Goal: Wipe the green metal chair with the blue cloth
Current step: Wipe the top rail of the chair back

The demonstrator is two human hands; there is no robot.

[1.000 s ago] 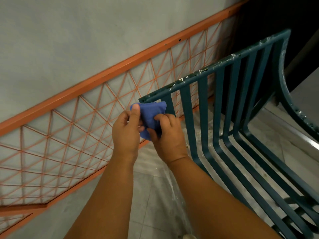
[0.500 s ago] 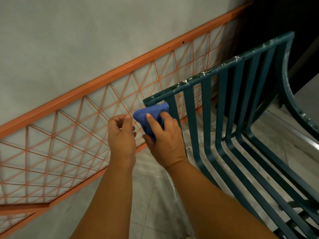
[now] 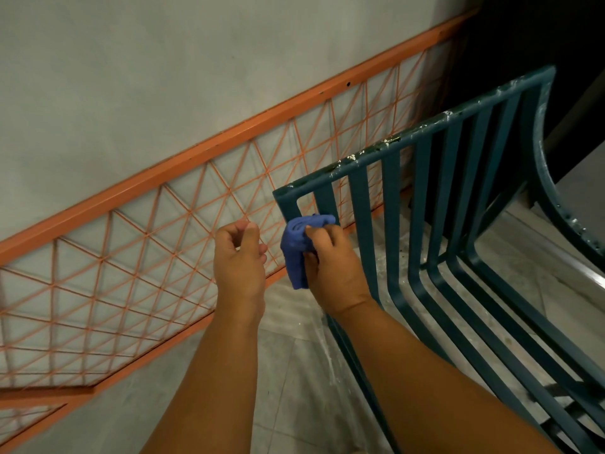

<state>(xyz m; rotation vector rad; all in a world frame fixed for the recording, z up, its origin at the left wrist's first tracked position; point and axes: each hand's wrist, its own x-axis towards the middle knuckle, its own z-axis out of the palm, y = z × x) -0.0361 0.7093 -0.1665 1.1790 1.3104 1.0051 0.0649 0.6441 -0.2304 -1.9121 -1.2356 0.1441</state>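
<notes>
- Since the earlier frame, the blue cloth (image 3: 299,249) has slid down from the chair's top corner onto its outer upright.
- The right hand (image 3: 330,267) clutches the bunched cloth against the green metal chair (image 3: 425,204).
- The left hand (image 3: 239,257) hangs loosely curled and empty, just beside.

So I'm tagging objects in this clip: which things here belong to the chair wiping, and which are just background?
Part of the job:
blue cloth, bunched in the right hand
green metal chair, cloth against its end slat
left hand, empty, beside the cloth

Background:
orange lattice panel
grey wall
tiled floor
</notes>
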